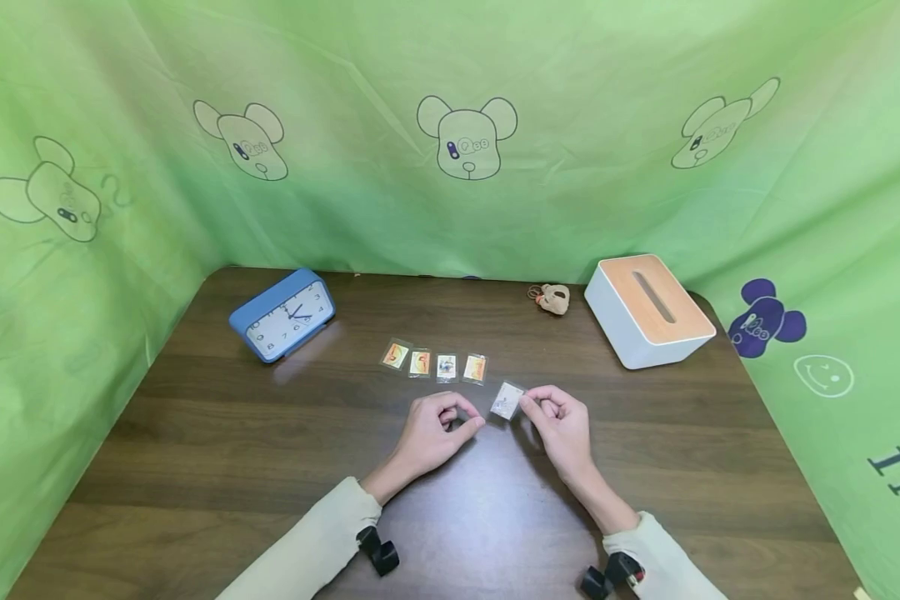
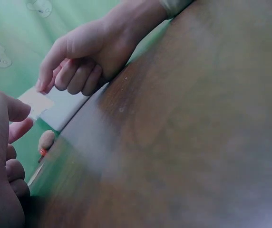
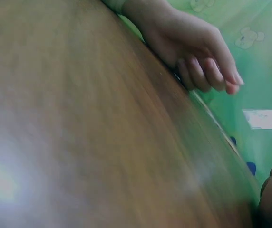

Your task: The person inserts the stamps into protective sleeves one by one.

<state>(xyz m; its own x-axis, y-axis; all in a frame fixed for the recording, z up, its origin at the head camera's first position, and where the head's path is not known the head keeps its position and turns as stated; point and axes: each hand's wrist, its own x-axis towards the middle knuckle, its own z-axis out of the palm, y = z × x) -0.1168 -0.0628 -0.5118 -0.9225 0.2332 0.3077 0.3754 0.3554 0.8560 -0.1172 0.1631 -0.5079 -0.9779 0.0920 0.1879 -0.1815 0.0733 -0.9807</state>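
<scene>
My right hand (image 1: 562,425) pinches a small whitish card in a clear sleeve (image 1: 506,401) at its right edge, between thumb and forefinger. In the right wrist view the card (image 3: 264,119) shows pale against the green cloth, raised above the table. To the left, my left hand (image 1: 437,432) holds nothing; its thumb and forefinger are slightly apart and the other fingers loosely curled. Beyond the hands lies a row of several small sleeved picture cards, among them an orange one (image 1: 475,368) at the right end and a bluish one (image 1: 446,367) beside it.
A blue clock (image 1: 285,315) stands at the back left of the dark wooden table (image 1: 232,467). At the back right are a white box with a slotted wooden lid (image 1: 630,333) and a small beige trinket (image 1: 553,299) with a cord. Green printed cloth (image 1: 360,200) surrounds the table.
</scene>
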